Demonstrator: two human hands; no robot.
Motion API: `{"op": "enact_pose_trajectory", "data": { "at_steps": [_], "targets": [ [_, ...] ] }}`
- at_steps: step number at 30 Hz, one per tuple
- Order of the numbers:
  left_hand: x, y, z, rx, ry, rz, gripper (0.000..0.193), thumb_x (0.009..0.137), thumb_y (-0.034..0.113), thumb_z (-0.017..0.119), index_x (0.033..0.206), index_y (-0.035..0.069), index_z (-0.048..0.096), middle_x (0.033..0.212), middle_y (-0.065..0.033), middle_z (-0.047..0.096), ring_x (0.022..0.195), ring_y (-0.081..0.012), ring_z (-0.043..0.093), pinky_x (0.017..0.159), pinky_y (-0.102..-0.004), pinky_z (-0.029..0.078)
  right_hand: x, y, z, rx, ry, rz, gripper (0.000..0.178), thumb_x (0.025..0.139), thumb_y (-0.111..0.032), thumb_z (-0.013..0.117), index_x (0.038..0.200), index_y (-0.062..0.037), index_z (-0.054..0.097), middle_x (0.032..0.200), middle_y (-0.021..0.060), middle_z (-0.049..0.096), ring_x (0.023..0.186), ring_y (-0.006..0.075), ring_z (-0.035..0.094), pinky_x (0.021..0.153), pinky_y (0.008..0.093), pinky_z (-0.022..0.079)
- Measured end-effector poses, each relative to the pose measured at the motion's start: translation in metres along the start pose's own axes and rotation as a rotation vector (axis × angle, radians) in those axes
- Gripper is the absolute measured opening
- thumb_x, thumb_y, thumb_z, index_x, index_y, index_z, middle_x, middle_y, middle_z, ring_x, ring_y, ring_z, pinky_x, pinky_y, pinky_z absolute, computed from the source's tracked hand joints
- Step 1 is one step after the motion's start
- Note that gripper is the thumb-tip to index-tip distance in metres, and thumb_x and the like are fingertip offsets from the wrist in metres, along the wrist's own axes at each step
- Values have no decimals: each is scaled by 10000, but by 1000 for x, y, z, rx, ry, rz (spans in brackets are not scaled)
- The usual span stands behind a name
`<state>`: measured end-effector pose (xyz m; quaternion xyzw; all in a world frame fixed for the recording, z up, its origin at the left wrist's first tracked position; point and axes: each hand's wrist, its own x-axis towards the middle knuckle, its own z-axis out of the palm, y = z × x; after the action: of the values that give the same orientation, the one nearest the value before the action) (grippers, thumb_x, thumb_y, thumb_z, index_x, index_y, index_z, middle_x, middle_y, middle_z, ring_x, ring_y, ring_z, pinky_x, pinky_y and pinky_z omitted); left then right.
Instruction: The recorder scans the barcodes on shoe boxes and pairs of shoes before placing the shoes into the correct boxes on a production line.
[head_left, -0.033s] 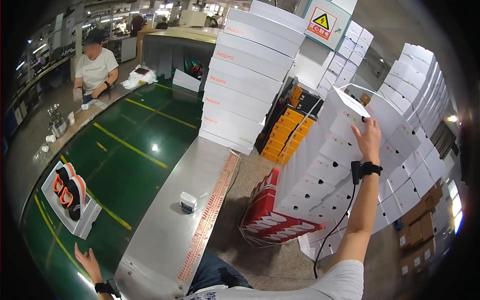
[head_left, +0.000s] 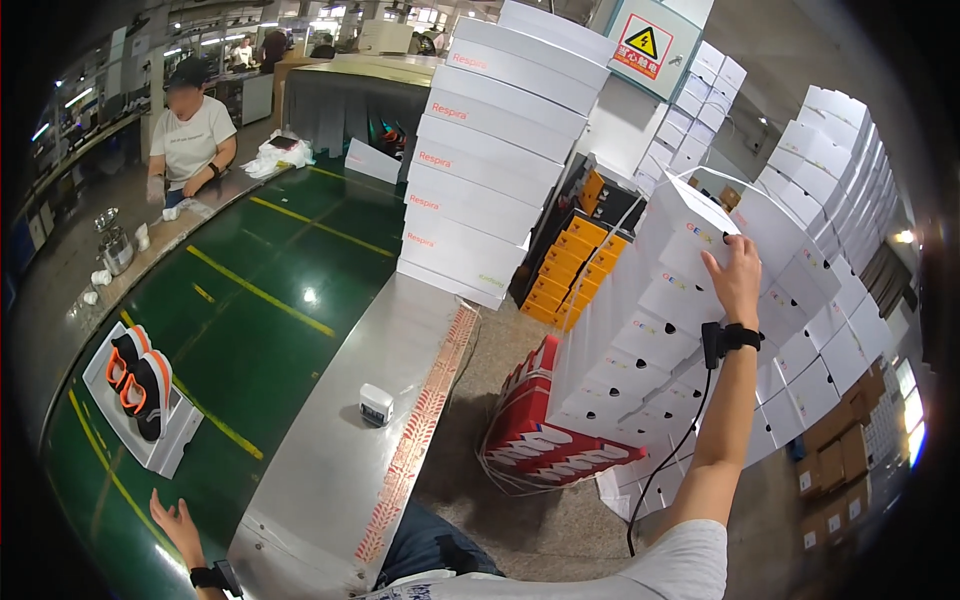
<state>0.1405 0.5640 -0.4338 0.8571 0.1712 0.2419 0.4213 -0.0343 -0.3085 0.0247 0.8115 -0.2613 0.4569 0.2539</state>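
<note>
On the right, my right hand [head_left: 738, 280] reaches up to a white shoebox [head_left: 690, 225] on top of a tall stack. Its fingertips are hooked at the dark finger hole in the box's front, and the thumb presses on the face. My left hand [head_left: 178, 528] is low on the left over the green conveyor belt [head_left: 290, 250], fingers spread and holding nothing. Just beyond it, a pair of black sneakers [head_left: 150, 390] with orange trim and white soles rests in an open white shoebox [head_left: 165, 450] on the belt.
A metal side table [head_left: 330, 440] beside the belt bears a small white device [head_left: 377, 405]. Stacked white boxes [head_left: 480, 170] stand at its far end. Orange boxes [head_left: 575, 265] and red boxes [head_left: 560, 455] stand to the right. A co-worker [head_left: 190, 130] sits across the belt.
</note>
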Motion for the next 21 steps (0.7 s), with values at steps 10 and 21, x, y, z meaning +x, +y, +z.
{"op": "enact_pose_trajectory", "data": {
  "at_steps": [10,21],
  "targets": [
    [-14,-55,-21,140,5,93,431,952,44,591,1369,63,484,1449,-200,377,1243,-313,483,935,-348,463,111,3,16,97,-322,18,283,850,-213,594,1083,-58,636,1191,168,618,1140,354,572,962,447,456],
    [-44,48,-37,230,2,-3,428,934,180,696,1314,35,564,1365,-268,439,1040,-345,611,865,-404,564,193,23,58,-409,-588,138,502,833,-107,521,1334,-142,539,1395,156,549,1366,312,458,1118,621,281]
  ]
}}
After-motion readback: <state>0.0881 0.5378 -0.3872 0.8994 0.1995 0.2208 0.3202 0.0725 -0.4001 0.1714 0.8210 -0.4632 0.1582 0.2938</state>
